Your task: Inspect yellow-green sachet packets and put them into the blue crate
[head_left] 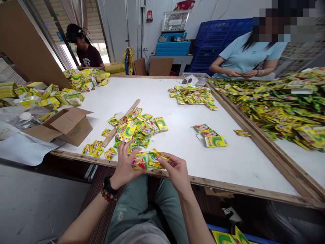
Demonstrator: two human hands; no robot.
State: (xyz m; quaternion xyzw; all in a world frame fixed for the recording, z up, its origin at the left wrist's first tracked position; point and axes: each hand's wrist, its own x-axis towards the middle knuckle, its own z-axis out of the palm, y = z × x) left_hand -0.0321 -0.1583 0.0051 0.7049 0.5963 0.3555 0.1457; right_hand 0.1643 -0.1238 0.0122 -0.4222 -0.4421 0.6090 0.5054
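Meanwhile, the right hand (176,172) pinches yellow foil sachets (156,160), the open left hand (125,163) touching a red sachet (139,162) (a loose heap (138,130) remains on the tabletop (228,169)).

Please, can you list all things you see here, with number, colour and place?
table: one, white, centre
loose sachets: many, yellow and green, on table
wooden slat: one, pale brown, under sachets
cardboard box: one, brown, open, table's left end
sachet heap: many, green and yellow, far right
plastic crates: several, blue, back wall
seated person: one, dark shirt, far left
other person: one, light blue shirt, far right
left hand: one, beaded bracelets on wrist, on loose sachets
right hand: one, pinching loose sachets
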